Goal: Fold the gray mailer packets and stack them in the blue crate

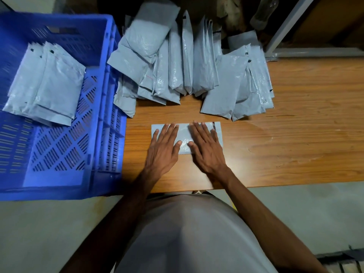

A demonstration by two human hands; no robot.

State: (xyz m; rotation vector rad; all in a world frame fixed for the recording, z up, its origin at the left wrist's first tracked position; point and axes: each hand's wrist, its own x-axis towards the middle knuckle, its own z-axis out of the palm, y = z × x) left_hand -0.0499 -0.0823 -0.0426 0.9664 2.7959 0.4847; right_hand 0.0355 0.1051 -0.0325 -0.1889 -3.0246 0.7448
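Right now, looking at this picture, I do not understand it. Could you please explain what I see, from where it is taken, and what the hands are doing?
There is no machine here: a person works with two bare hands. The one picture comes from a camera worn on the head, looking down. The left hand and the right hand lie flat, fingers straight, pressing one gray mailer packet onto the wooden table. Neither hand grips anything. Behind it a pile of gray packets waits. At the left stands the blue crate, with a few packets already stacked inside.
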